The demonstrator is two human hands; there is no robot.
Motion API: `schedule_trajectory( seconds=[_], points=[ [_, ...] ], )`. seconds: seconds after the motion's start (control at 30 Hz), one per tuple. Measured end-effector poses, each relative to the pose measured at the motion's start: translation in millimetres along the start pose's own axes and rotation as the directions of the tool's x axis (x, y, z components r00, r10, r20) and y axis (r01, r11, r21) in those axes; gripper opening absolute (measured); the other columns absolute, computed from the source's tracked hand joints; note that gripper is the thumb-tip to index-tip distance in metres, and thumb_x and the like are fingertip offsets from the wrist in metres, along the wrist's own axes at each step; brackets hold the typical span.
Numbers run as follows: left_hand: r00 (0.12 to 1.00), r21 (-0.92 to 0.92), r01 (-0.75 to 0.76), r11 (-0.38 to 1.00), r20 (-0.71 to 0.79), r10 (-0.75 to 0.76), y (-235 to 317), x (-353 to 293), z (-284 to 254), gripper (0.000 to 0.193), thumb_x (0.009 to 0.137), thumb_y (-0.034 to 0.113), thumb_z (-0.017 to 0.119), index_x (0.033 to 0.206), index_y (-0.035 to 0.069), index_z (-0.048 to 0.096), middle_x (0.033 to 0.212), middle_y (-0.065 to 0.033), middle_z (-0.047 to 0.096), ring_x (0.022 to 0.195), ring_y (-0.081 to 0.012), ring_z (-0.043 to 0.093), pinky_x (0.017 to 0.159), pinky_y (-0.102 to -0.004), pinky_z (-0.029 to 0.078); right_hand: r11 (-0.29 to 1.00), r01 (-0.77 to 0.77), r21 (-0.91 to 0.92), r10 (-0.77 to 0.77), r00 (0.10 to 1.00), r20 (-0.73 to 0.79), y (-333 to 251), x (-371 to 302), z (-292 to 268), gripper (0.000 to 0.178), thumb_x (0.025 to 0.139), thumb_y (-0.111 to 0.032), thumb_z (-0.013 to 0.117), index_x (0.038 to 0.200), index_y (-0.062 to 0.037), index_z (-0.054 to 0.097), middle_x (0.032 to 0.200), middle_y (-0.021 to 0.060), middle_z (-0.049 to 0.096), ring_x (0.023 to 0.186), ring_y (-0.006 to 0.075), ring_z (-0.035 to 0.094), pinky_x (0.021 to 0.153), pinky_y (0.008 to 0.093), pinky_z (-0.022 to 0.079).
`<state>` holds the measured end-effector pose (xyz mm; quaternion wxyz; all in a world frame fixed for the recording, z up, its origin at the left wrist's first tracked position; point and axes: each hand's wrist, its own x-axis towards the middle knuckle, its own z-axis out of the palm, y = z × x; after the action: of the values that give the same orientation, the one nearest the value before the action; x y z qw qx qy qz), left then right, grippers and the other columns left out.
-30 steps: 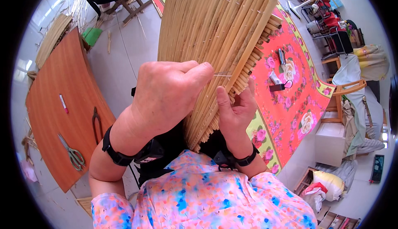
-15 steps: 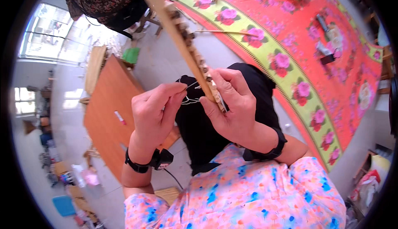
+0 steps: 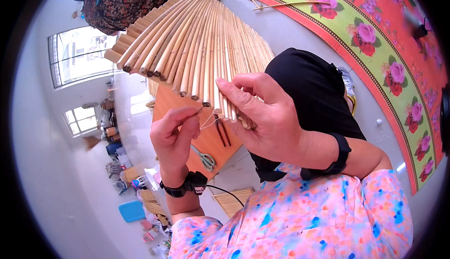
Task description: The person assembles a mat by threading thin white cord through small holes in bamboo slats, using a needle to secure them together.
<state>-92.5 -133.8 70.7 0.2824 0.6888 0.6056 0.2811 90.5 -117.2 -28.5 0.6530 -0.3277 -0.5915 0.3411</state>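
A mat of thin reed or bamboo sticks [image 3: 201, 39] spreads out like a fan in front of me, its cut ends toward me. My right hand [image 3: 267, 109] is closed on the gathered near end, thumb on top and fingers beneath. My left hand [image 3: 176, 132] is closed in a pinch beside the stick ends, on what looks like a thin needle [image 3: 202, 110]. A loop of pale thread [image 3: 209, 122] hangs between that hand and the mat. The underside of the mat is hidden.
Below my left hand, a brown board [image 3: 171, 104] bears scissors [image 3: 205, 159] and dark-handled pliers [image 3: 221, 130]. On the right lies a red and green floral cloth [image 3: 361, 34], with a thin stick [image 3: 290, 3] across its edge. A person in dark floral clothing [image 3: 126, 1] is at the far left.
The mat has turned from edge-on to showing its broad fanned face. My view has swung left, bringing the scissors and pliers into sight. My left hand keeps its pinch near the mat's end.
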Motion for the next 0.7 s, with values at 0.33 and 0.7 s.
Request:
schedule_trajectory(
  seconds=[0.33, 0.7],
  points=[
    [0.999, 0.116, -0.033, 0.993, 0.019, 0.032, 4, 4, -7, 0.009, 0.086, -0.007, 0.060, 0.093, -0.006, 0.065, 0.067, -0.0036, 0.059, 0.053, -0.0081, 0.051, 0.048, -0.0201, 0.037, 0.990, -0.026, 0.136, 0.026, 1.000, 0.001, 7, -1, 0, 0.060, 0.065, 0.003, 0.072, 0.124, -0.0014, 0.061, 0.104, 0.0122, 0.056, 0.081, 0.0230, 0.058, 0.071, 0.0304, 0.051],
    [0.995, 0.207, -0.091, 0.974, -0.013, 0.096, -1, 0, -12, 0.011, 0.083, -0.001, 0.067, 0.094, -0.004, 0.068, 0.075, -0.0081, 0.069, 0.061, -0.0103, 0.060, 0.055, -0.0212, 0.045, 0.988, -0.014, 0.153, 0.010, 1.000, 0.026, 6, 3, 0, 0.047, 0.066, -0.002, 0.069, 0.112, 0.0028, 0.064, 0.100, 0.0156, 0.058, 0.088, 0.0310, 0.062, 0.076, 0.0357, 0.053]
  ],
)
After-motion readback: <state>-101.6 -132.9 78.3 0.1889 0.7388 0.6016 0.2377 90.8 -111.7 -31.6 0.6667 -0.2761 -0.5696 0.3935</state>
